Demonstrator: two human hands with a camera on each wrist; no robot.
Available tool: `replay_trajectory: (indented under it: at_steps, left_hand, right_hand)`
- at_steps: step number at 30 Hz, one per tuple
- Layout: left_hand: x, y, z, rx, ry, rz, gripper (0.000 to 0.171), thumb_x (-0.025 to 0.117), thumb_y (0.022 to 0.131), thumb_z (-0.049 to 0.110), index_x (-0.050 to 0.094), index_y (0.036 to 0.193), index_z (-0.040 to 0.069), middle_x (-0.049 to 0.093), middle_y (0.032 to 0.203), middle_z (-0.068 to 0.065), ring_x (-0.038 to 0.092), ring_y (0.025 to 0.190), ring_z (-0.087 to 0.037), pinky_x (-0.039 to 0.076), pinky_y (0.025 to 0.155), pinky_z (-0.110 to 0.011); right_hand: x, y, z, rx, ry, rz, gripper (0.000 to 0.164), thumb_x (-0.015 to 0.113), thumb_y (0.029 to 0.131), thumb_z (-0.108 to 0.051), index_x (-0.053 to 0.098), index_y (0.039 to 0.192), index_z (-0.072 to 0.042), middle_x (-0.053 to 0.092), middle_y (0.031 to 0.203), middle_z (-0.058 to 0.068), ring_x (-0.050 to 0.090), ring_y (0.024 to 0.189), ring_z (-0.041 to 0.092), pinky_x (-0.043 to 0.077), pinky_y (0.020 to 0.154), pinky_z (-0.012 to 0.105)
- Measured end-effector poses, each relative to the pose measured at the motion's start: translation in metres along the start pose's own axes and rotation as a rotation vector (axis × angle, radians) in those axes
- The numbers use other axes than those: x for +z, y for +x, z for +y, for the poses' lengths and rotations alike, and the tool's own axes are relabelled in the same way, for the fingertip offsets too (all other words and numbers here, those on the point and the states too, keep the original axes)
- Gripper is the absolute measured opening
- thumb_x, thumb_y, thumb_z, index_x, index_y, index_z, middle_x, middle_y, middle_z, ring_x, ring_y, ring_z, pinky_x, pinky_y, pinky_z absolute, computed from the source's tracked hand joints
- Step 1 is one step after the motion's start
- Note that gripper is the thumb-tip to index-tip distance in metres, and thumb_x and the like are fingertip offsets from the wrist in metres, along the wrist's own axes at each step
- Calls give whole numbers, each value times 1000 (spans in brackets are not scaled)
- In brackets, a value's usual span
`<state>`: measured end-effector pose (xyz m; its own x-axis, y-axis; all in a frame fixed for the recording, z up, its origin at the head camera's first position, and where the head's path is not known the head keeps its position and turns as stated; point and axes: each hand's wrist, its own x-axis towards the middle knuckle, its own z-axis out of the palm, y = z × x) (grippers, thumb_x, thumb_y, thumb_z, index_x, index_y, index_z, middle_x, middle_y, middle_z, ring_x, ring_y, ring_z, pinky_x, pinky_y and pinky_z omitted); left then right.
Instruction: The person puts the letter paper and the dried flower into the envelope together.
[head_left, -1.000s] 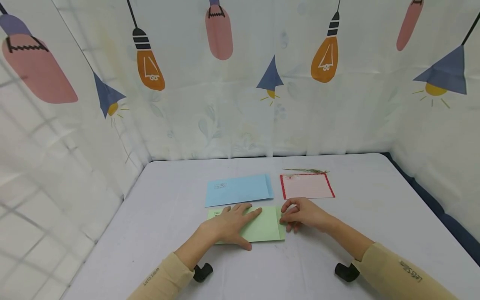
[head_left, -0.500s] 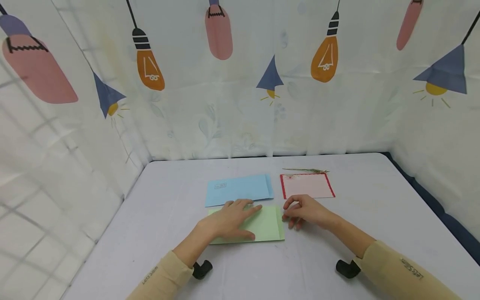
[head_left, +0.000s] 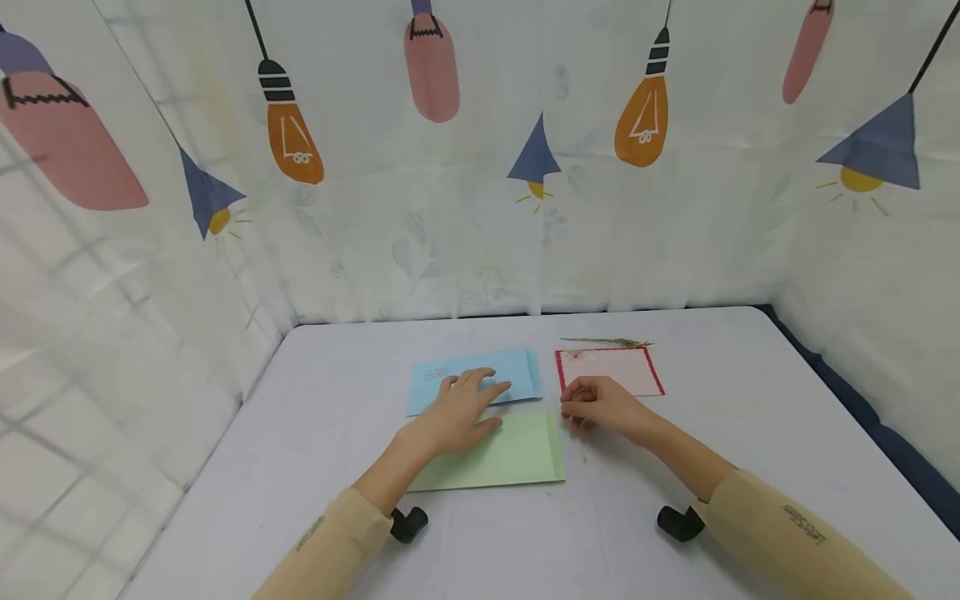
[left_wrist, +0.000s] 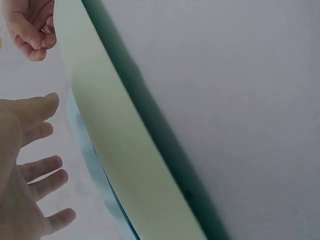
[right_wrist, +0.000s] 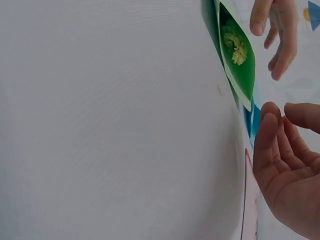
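A light green envelope lies on the table with its flap end to the right. In the right wrist view its mouth gapes, and a crumpled yellow clump, perhaps dried petals, sits inside. My left hand hovers over the green envelope's far side, fingers spread and reaching above the blue envelope. Nothing is in it. Just right of the green envelope, my right hand has loosely bent fingers, thumb and fingertips apart in the right wrist view. It overlaps the near left corner of the red-bordered card.
A thin dried sprig lies just behind the card. White cloth covers the table. Curtains printed with lamps and bulbs enclose its back and sides. Black wrist-worn devices hang below both forearms.
My left hand has lifted off the green envelope and moved away from me, toward the blue one. My right hand has shifted slightly farther away, toward the card. The view has shifted slightly.
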<state>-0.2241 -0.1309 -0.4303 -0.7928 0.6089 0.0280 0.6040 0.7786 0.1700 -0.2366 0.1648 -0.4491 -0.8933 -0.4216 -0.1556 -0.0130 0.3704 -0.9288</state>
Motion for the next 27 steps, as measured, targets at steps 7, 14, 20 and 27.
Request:
replay_trajectory:
  at_steps: [7, 14, 20, 27]
  left_hand:
    - [0, 8, -11, -87, -65, 12, 61, 66, 102, 36, 45, 156, 18, 34, 159, -17, 32, 146, -36, 26, 112, -64]
    - [3, 17, -25, -136, -107, -6, 68, 69, 99, 41, 43, 158, 19, 31, 160, -18, 30, 147, -37, 25, 113, -65]
    - [5, 23, -34, -177, -178, -43, 75, 72, 97, 43, 39, 160, 18, 28, 162, -17, 28, 149, -36, 22, 114, -66]
    - [2, 27, -41, -197, -195, -49, 84, 77, 92, 45, 37, 160, 15, 27, 163, -18, 26, 149, -38, 19, 115, -68]
  right_hand:
    - [3, 16, -5, 2, -22, 72, 13, 70, 98, -11, 67, 107, -1, 68, 94, 14, 66, 82, 26, 58, 76, 35]
    - [7, 32, -9, 8, 13, 125, 23, 69, 99, -10, 64, 116, 4, 67, 102, 14, 68, 88, 25, 59, 81, 33]
    - [11, 49, -8, 21, 24, 151, 26, 68, 99, -10, 64, 121, 5, 69, 102, 12, 68, 87, 24, 57, 77, 33]
    - [12, 68, -9, 74, 42, 155, 22, 67, 101, -11, 67, 119, 1, 70, 101, 10, 70, 86, 19, 48, 62, 28]
